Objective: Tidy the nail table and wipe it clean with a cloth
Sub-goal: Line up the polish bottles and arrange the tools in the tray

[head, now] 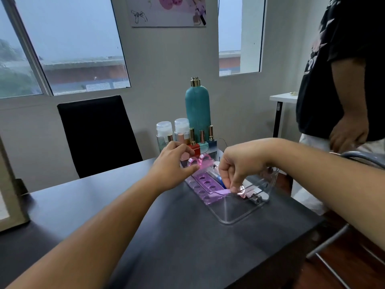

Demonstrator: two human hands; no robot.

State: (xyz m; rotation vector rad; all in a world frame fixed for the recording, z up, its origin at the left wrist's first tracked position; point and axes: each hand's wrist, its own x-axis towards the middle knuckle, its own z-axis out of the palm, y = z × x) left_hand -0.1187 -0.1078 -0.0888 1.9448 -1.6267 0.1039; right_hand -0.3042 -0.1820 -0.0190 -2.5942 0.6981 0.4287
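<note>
A clear acrylic tray [233, 213] lies on the dark table [145, 215] near its right edge. Inside it sits a pink-purple holder [205, 185] with a row of round holes and a heart-shaped top. My left hand [173, 165] pinches the heart-shaped end [199, 161] between thumb and fingers. Over the tray, my right hand [239, 165] has its fingers curled down, pinching the holder's near right end [224, 191]. Small metal and pink tools [253, 195] lie in the tray's right part. No cloth is in view.
Behind the tray stand a tall teal bottle [197, 109], two clear capped bottles [173, 130] and several small polish bottles [203, 140]. A black chair [98, 134] faces the table's far side. A person in a black shirt [341, 69] stands at right. A framed mirror [10, 195] sits at left.
</note>
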